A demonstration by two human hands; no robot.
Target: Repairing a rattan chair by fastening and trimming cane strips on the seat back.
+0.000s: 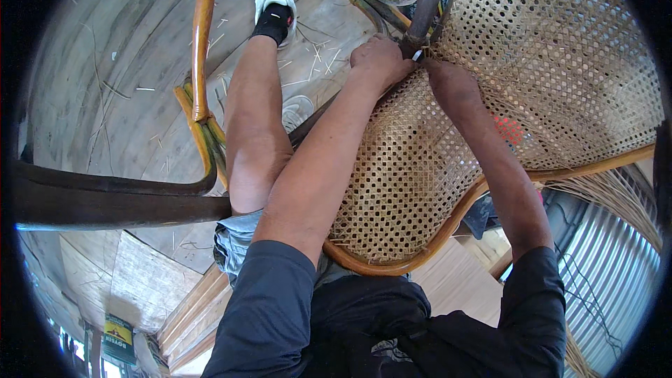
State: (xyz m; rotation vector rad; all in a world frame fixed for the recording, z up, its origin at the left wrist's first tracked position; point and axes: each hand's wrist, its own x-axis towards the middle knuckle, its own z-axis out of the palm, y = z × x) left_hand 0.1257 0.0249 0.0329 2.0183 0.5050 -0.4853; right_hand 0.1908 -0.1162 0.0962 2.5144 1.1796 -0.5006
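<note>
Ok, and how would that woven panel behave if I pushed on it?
The panel would probably flex a little rather than stay rigid, as it's woven from thin strands. It's likely light for its size, given all those holes. The curved rim along its lower edge looks thicker, so that part should feel stiffer.

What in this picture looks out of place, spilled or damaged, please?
Thin pale strips lie scattered on the floor, looking like untidy scraps. A red patch interrupts the tan woven panel beside the right forearm; its cause is unclear.
</note>
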